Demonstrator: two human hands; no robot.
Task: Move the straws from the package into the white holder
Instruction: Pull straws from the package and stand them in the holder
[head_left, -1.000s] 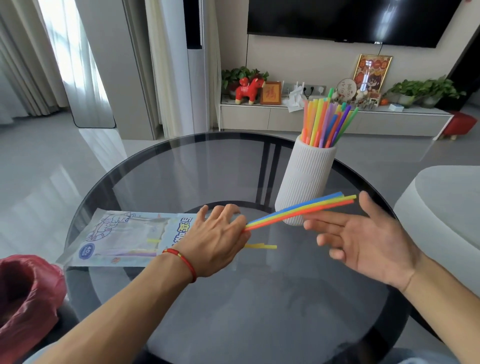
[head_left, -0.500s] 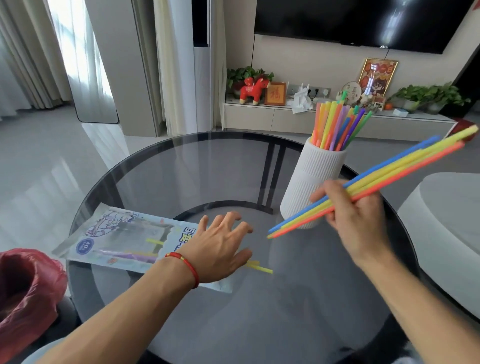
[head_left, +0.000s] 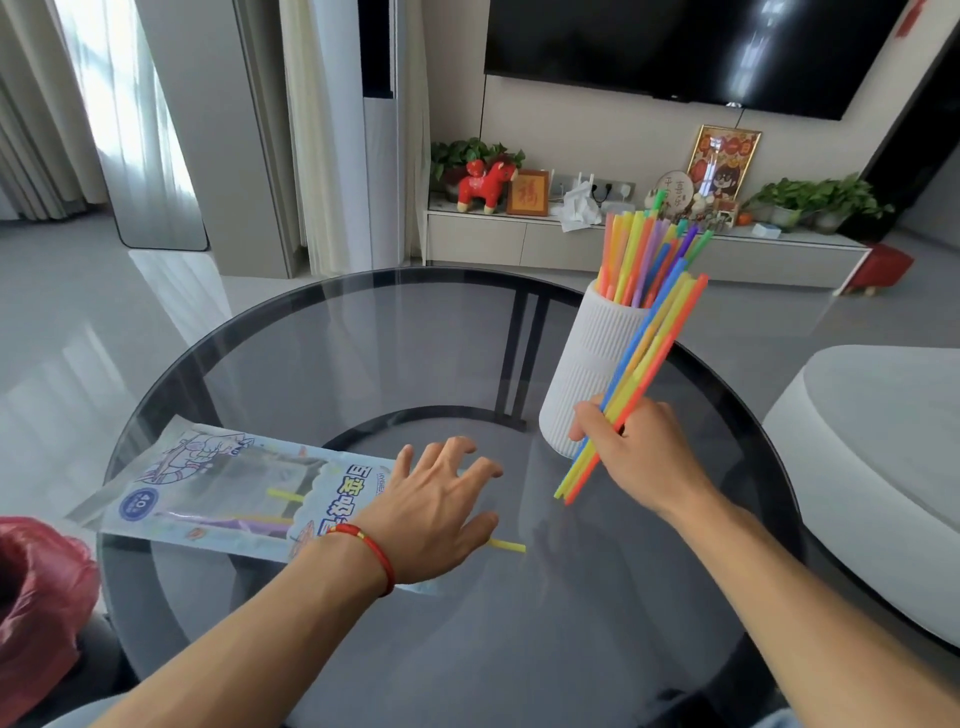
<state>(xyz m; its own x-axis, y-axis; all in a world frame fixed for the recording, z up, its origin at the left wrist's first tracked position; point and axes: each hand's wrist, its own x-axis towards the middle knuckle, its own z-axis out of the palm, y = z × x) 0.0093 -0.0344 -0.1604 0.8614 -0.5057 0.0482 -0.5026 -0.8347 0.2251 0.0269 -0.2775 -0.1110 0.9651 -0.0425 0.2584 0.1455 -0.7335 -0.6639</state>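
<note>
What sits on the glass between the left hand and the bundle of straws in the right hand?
In the head view, only a yellow straw end poking out beside the left hand; otherwise bare glass up to the bundle gripped by the right hand.

Bright, even daylight from the curtained window (head_left: 119, 104) at far left. Pale glare streaked across the glossy floor (head_left: 67, 364) and the glass tabletop (head_left: 291, 343). Streaks of reflected light on the dark television (head_left: 691, 47). Soft, faint shadows only. Wide-angle bending of verticals near the edges. Slight softness overall, background ornaments indistinct.
</note>
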